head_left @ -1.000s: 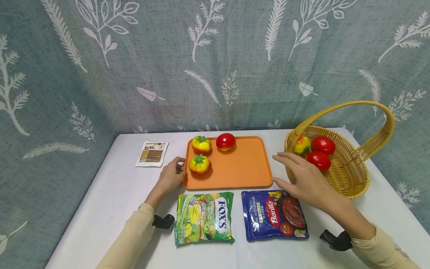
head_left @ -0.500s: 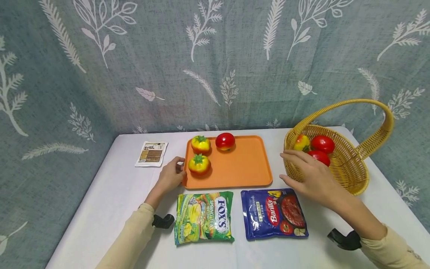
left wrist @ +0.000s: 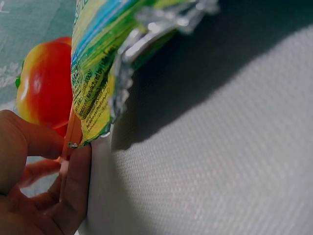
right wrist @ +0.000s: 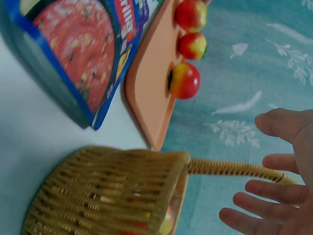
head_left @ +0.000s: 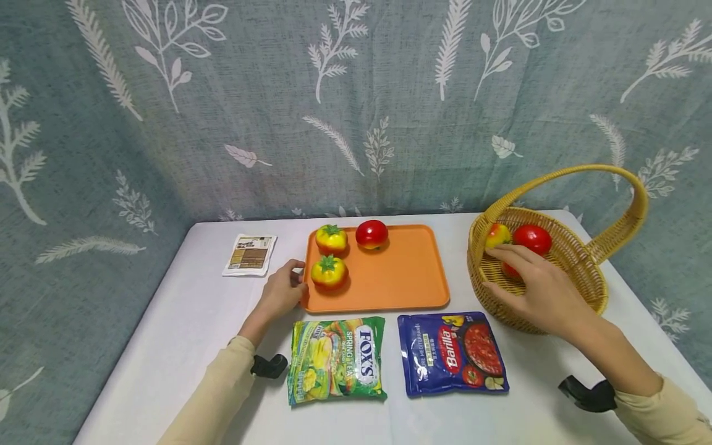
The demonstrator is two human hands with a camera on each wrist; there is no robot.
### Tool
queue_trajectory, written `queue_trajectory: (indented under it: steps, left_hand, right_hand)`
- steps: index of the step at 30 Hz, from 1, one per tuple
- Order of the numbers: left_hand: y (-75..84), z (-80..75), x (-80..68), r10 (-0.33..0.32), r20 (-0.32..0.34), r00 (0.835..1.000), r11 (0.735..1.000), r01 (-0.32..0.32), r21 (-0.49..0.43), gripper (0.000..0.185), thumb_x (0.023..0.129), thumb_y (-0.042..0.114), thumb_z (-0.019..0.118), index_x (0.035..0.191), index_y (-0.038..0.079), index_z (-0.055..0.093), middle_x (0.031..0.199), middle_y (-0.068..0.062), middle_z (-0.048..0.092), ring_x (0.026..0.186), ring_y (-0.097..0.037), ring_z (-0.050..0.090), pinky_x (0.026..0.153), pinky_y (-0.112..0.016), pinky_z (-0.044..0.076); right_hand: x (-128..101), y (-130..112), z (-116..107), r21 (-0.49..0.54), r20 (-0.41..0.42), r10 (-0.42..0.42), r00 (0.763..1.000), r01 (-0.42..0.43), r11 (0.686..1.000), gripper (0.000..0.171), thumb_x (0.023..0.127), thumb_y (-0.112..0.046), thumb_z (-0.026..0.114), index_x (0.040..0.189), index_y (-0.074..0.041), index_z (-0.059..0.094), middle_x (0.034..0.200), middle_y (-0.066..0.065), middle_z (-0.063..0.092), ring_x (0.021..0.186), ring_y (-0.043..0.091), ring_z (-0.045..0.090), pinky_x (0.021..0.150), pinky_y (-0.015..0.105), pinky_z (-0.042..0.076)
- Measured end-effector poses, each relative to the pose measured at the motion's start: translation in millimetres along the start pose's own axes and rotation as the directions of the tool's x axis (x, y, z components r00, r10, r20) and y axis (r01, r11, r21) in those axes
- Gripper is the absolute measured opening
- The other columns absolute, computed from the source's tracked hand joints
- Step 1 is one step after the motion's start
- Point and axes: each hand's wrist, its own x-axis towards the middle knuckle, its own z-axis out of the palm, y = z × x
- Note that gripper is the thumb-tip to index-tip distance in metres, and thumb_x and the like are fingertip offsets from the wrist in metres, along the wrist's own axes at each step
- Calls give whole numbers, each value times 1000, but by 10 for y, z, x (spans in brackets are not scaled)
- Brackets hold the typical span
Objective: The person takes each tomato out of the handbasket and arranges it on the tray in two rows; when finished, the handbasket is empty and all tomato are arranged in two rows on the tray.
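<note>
My left hand [head_left: 282, 288] is at the left edge of a shallow orange tray [head_left: 400, 272]. In the left wrist view, its thumb [left wrist: 41, 139] and fingers pinch the tray's rim. On the tray's left half sit two yellow-and-red tomato-like fruits with green tops, a back one [head_left: 332, 240] and a front one [head_left: 330, 272], and a glossy red fruit [head_left: 371, 235]. My right hand [head_left: 547, 293] hovers over the front left of a wicker basket [head_left: 578, 272], fingers spread and holding nothing. Inside the basket are a red fruit [head_left: 532, 238], a yellow-and-red one [head_left: 497, 235] and another red one, partly hidden by the hand.
A green FOX'S candy bag [head_left: 337, 358] lies in front of the tray. To its right is a blue Barilla sauce pouch [head_left: 453, 353]. A small white-and-brown packet [head_left: 250, 254] lies at the back left. The basket's tall handle [head_left: 562, 173] arches above it.
My right hand has moved to the right, from between the tray and the basket to over the basket's front. The left hand stays at the tray's edge.
</note>
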Motion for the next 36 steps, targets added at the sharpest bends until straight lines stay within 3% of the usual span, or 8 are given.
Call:
queue_trajectory:
  steps: [16, 27, 36]
  left_hand:
    - [11, -12, -3, -10, 0, 1000, 1000, 10, -12, 47, 90, 5, 61, 136, 2, 50, 109, -18, 62, 89, -27, 61, 61, -29, 56]
    - [-7, 1, 0, 6, -10, 1000, 1000, -7, -18, 46, 90, 5, 61, 135, 2, 51, 108, -18, 63, 86, -26, 61, 59, -29, 56]
    - [-12, 14, 4, 17, -6, 1000, 999, -18, -32, 46, 90, 4, 60, 135, 1, 51, 106, -17, 62, 84, -25, 61, 58, -30, 56]
  right_hand:
    - [-37, 326, -101, -36, -10, 91, 996, -91, 995, 57, 76, -14, 85, 127, 0, 62, 124, 27, 61, 102, 51, 61, 69, 63, 55]
    - [-11, 514, -154, -68, 48, 147, 988, -143, 987, 54, 82, -21, 81, 128, 1, 61, 121, 27, 61, 107, 47, 57, 73, 63, 54]
    - [-15, 747, -116, -94, 111, 238, 965, -229, 969, 57, 86, -27, 78, 128, 7, 59, 121, 32, 60, 109, 52, 56, 83, 67, 47]
